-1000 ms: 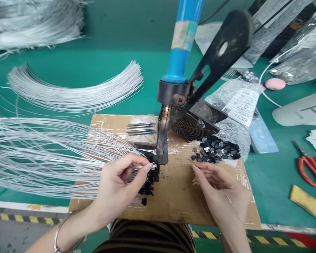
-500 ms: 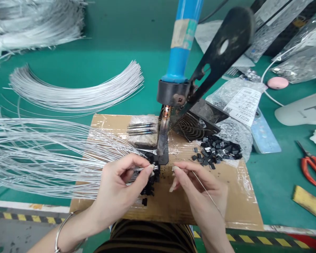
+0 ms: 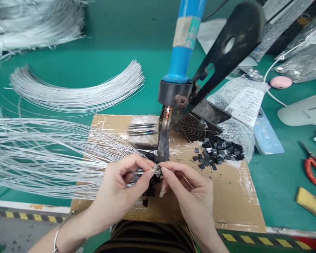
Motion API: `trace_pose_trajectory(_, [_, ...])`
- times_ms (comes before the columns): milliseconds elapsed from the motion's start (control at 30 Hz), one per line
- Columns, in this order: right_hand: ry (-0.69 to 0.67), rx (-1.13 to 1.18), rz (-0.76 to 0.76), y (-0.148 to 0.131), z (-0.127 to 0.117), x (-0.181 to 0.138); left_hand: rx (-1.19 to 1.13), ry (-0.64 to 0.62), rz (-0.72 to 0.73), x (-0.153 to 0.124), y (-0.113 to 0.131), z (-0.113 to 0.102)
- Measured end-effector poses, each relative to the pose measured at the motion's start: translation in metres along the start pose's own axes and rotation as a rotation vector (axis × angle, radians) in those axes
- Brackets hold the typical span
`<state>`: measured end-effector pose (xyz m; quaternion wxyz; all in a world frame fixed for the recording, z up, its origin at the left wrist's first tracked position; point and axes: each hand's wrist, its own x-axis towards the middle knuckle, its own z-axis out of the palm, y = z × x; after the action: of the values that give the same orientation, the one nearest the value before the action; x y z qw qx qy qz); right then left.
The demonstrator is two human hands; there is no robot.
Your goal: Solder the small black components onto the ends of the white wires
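Note:
My left hand [image 3: 118, 189] pinches the ends of a bundle of thin silver wires [image 3: 42, 158] that fan out to the left. My right hand [image 3: 186, 189] is pinched on a small piece I cannot make out, with a thin wire trailing over its back, and its fingertips meet my left fingertips just below the tip of the soldering iron [image 3: 164, 140]. The iron has a blue handle [image 3: 183, 45] and stands in a black metal holder [image 3: 221, 56]. Both hands work over a taped cardboard pad [image 3: 237, 196]. A pile of small black parts [image 3: 221, 153] lies to the right.
More silver wire bundles [image 3: 76, 91] lie on the green table at the left and back. Plastic bags with a label [image 3: 243, 105] sit behind the black parts. Red scissors [image 3: 314, 168] and a yellow block [image 3: 310, 203] lie at the right. A few finished black pieces [image 3: 149, 191] sit under my hands.
My right hand left the spot beside the pile of black parts and moved left with a small piece until its fingertips met my left hand under the iron tip. My left hand stayed put.

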<state>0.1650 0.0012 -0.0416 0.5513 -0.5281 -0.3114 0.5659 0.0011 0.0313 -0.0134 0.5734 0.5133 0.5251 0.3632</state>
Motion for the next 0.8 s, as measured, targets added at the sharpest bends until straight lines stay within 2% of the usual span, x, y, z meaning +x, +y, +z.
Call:
trace_pose_trajectory(400, [0.002, -0.026, -0.059, -0.001, 0.002, 0.001, -0.045, 0.013, 0.016, 0.003, 0.002, 0.004])
trace_pose_trajectory(633, [-0.055, -0.301, -0.234, 0.006, -0.011, -0.007, -0.034, 0.04, -0.054, 0.008, 0.015, 0.008])
trace_pose_trajectory(800, [0.049, -0.403, -0.185, -0.001, -0.01, -0.014, 0.028, 0.078, -0.049, 0.013, 0.015, 0.009])
